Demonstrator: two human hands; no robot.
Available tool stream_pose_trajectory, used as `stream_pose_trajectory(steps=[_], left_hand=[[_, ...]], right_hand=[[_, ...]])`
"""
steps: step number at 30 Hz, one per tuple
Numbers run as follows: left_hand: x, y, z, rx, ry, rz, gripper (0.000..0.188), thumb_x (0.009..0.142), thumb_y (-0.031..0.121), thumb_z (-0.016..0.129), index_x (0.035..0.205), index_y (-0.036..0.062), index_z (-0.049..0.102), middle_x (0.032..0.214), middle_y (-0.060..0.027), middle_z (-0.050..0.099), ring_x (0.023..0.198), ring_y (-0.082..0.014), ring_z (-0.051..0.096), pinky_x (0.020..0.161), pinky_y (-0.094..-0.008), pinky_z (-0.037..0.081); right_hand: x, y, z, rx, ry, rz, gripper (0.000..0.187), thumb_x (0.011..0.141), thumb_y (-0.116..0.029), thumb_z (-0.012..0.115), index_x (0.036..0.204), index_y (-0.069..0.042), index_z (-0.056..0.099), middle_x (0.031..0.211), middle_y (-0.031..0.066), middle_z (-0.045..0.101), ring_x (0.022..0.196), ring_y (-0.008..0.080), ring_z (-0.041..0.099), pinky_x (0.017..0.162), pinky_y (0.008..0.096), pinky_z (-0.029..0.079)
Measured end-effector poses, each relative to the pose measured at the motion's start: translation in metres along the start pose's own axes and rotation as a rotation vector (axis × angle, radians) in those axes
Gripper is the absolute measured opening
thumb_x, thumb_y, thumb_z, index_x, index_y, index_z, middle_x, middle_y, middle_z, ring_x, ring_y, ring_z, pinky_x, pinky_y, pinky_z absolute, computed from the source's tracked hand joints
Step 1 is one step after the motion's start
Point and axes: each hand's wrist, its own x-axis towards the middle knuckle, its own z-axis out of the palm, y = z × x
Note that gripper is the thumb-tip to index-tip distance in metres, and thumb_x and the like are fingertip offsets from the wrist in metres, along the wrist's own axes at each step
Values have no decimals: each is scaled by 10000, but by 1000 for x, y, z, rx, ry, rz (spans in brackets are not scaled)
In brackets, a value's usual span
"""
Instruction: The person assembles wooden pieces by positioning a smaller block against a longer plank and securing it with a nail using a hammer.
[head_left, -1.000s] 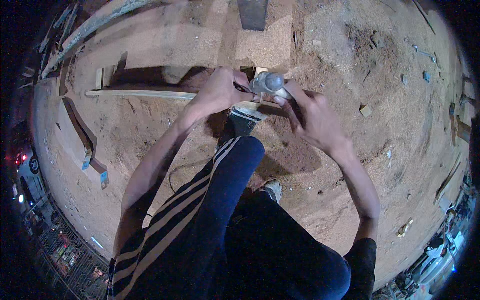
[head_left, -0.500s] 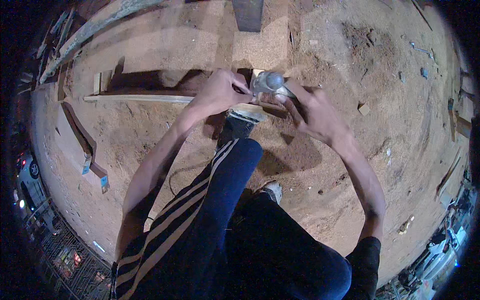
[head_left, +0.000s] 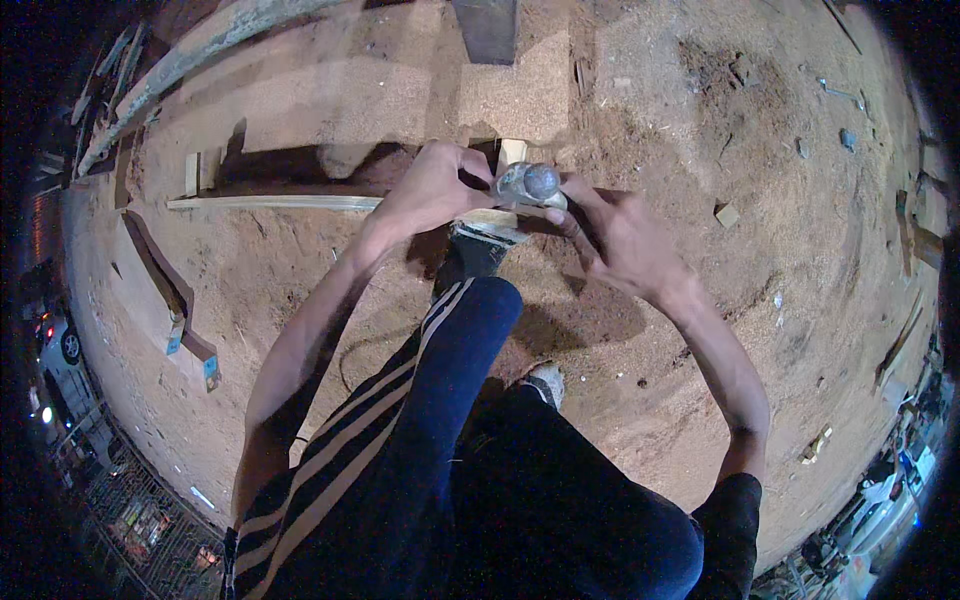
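My right hand [head_left: 630, 240] is closed around a hammer, its handle mostly hidden by the fingers. The grey metal hammer head [head_left: 532, 183] is just beside the fingertips of my left hand [head_left: 432, 190]. Those fingers are pinched together; what lies between them is too small and covered to make out. Under both hands runs a long, thin wooden strip [head_left: 285, 203], reaching out to the left. A pale wood block [head_left: 512, 152] shows just behind the hammer head. My dark shoe [head_left: 478, 245] is against the wood, right below the hands.
Sandy ground surrounds me. A board piece [head_left: 193, 175] stands at the strip's left end. Bent wooden pieces [head_left: 155, 270] lie at left, a long pole [head_left: 190, 62] at far left. A dark board [head_left: 487, 30] is ahead, and a small wood block [head_left: 727, 215] lies at right.
The hammer head has shifted slightly left and down, closer to my left fingertips. My right hand has moved a little downward with it. My left hand stays nearly in place.
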Motion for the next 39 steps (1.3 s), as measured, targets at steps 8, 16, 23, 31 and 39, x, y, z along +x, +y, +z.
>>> stream_pose_trajectory(steps=[8, 16, 23, 31, 39], left_hand=[[0, 1, -1, -59, -53, -52, 187, 760, 112, 800, 902, -8, 778, 821, -111, 733, 754, -186, 665, 740, -331, 516], [0, -3, 2, -81, -15, 24, 159, 782, 86, 785, 920, 7, 788, 794, -106, 728, 742, -187, 664, 737, -336, 516], [-4, 6, -6, -34, -49, -53, 187, 782, 116, 806, 937, 13, 787, 822, -118, 741, 752, -195, 668, 750, -342, 519], [-2, 0, -6, -14, -56, -13, 214, 794, 141, 790, 960, 6, 784, 841, -135, 751, 738, -202, 675, 753, -346, 525], [-2, 2, -3, 76, -15, -5, 244, 802, 161, 773, 990, 6, 781, 962, -172, 766, 841, -240, 729, 832, -348, 549]], right_hand=[[2, 15, 6, -82, 55, -1, 298, 1008, -252, 580, 1250, -86, 527, 770, 263, 665, 694, 480, 654, 614, 552, 526], [8, 1, -3, 85, 73, -27, 324, 959, -186, 637, 1245, -70, 541, 760, 267, 662, 702, 473, 663, 629, 544, 530], [13, -3, -10, 85, 133, -42, 332, 946, -176, 642, 1246, -70, 545, 798, 284, 667, 752, 498, 657, 659, 556, 521], [12, 2, -12, 28, -22, 30, 330, 951, -166, 635, 1249, -66, 535, 775, 289, 657, 745, 501, 651, 650, 564, 508], [13, -10, -10, -104, -124, 91, 324, 943, -117, 646, 1253, -55, 574, 820, 271, 666, 704, 455, 655, 637, 489, 506]])
